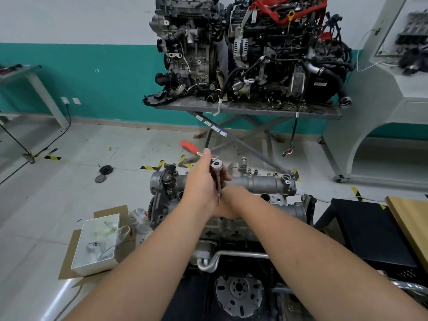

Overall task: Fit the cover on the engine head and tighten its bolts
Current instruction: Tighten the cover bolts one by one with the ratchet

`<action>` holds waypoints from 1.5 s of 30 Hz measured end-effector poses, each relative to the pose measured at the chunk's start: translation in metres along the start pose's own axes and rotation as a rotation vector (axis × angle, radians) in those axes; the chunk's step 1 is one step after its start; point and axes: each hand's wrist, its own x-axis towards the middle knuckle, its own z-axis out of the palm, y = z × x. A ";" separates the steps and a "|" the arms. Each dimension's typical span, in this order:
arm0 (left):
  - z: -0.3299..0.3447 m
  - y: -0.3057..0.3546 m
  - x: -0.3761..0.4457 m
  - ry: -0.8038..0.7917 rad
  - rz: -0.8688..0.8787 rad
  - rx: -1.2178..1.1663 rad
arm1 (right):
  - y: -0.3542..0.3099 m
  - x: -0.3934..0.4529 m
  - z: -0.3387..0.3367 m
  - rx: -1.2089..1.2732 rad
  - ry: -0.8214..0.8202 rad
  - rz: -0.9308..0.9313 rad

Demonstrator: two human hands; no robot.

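Both hands meet over the top of the engine head [222,205], where the grey cast cover [257,183] already lies along the far upper edge, so the fitting looks done and the bolt-tightening step appears to be in hand. The left hand [200,181] is curled around a ratchet wrench [216,169], its round head showing just above the knuckles and a thin metal shank running down between the two hands; the red handle [188,146] sticks out up and to the left beyond the fingers. The right hand [228,201] sits just below and behind the left one, largely hidden by it, so I cannot tell whether its fingers grip the shank or merely steady it. The bolts themselves are not visible under the hands, and whether the tool is seated on one cannot be made out. The next move probably calls for keeping the shank square to the bolt while swinging the handle, with the lower hand holding the socket down so it does not slip off. On the floor to the left lies a white box [97,244] on flattened cardboard [69,258].
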 end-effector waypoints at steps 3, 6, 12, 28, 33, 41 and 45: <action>-0.007 0.014 0.004 -0.104 -0.012 0.120 | 0.002 0.002 0.004 0.051 0.007 0.010; -0.012 0.019 0.001 -0.196 -0.038 0.138 | 0.002 0.004 0.005 0.028 0.005 0.002; -0.012 0.034 0.007 -0.204 -0.086 0.283 | 0.003 0.005 0.003 -0.029 -0.019 -0.033; 0.004 0.030 -0.006 -0.286 1.248 1.829 | 0.010 -0.003 0.004 -0.278 0.027 -0.202; -0.012 -0.014 -0.008 -0.080 0.963 0.886 | 0.001 -0.003 -0.004 -0.113 0.064 -0.299; -0.001 0.010 0.003 -0.049 -0.022 -0.034 | 0.002 0.005 -0.001 -0.186 -0.052 -0.113; -0.014 0.025 0.000 -0.214 -0.044 0.153 | 0.003 0.010 0.004 -0.216 -0.038 -0.101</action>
